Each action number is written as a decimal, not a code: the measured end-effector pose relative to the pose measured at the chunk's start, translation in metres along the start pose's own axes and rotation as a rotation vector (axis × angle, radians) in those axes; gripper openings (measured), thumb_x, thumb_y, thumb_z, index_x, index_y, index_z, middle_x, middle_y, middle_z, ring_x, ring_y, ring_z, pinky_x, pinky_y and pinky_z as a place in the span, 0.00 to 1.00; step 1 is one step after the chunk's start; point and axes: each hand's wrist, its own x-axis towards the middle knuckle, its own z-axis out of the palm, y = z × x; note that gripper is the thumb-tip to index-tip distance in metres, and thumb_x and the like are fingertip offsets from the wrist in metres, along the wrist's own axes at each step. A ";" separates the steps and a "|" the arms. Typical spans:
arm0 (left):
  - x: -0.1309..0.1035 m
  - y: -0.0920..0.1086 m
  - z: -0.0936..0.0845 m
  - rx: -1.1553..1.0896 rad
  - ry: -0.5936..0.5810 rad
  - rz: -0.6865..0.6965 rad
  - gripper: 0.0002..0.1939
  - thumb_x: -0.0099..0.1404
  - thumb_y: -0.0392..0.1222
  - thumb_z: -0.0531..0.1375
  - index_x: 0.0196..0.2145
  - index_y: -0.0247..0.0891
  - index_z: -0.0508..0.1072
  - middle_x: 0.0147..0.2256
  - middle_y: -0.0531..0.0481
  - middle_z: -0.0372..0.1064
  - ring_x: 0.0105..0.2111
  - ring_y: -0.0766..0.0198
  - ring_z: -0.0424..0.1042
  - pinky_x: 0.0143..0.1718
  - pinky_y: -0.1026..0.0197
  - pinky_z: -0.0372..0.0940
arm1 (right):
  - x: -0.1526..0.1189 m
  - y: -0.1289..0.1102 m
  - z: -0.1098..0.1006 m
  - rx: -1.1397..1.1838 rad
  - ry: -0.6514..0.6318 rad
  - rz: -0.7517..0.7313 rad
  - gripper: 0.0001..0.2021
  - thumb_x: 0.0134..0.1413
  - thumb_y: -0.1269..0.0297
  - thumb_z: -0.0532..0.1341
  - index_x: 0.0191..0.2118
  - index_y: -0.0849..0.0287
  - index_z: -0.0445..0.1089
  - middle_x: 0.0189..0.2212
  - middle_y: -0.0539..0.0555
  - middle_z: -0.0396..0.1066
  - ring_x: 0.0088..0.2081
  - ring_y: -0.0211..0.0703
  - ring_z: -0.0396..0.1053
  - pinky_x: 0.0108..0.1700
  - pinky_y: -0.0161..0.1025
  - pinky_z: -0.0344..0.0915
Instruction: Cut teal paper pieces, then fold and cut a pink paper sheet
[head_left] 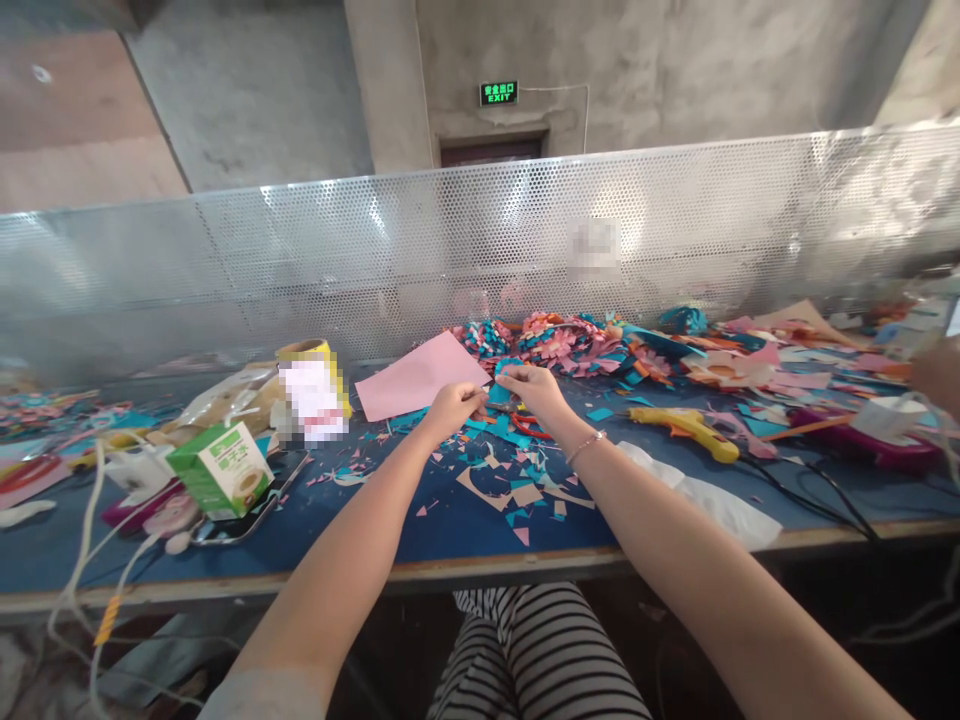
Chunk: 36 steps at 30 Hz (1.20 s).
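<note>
My right hand pinches a small piece of blue paper between thumb and fingertips. Close beside it, my left hand has its fingers drawn together; whatever they may hold is too small to make out. Below and between the hands lie scissors with red handles, partly covered by scraps. A pink paper sheet rests just behind my left hand. Cut paper scraps in blue, pink and cream are scattered under both wrists.
Behind the hands is a heap of paper flowers. A yellow glue gun and a white plastic bag lie right. Left are a green carton, a tape roll and cables. A perforated metal screen backs the table.
</note>
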 end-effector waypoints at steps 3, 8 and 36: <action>-0.001 0.002 0.001 0.038 -0.008 -0.001 0.14 0.56 0.48 0.58 0.20 0.36 0.67 0.18 0.53 0.68 0.18 0.67 0.66 0.24 0.65 0.62 | -0.001 -0.001 0.000 -0.017 0.005 -0.012 0.17 0.37 0.49 0.63 0.21 0.60 0.65 0.17 0.48 0.61 0.20 0.34 0.57 0.24 0.34 0.56; -0.004 0.003 0.001 0.097 -0.027 -0.015 0.14 0.58 0.48 0.55 0.20 0.37 0.65 0.15 0.55 0.65 0.17 0.67 0.64 0.22 0.65 0.60 | -0.002 -0.003 -0.001 -0.070 -0.011 -0.026 0.18 0.38 0.49 0.62 0.19 0.60 0.62 0.15 0.47 0.58 0.20 0.33 0.56 0.24 0.34 0.55; -0.003 -0.009 0.003 0.120 -0.037 0.085 0.15 0.58 0.48 0.54 0.20 0.37 0.63 0.15 0.57 0.59 0.16 0.70 0.57 0.20 0.66 0.53 | -0.007 -0.008 0.004 -0.241 -0.184 -0.098 0.19 0.40 0.47 0.60 0.23 0.61 0.66 0.17 0.47 0.57 0.21 0.34 0.56 0.24 0.33 0.53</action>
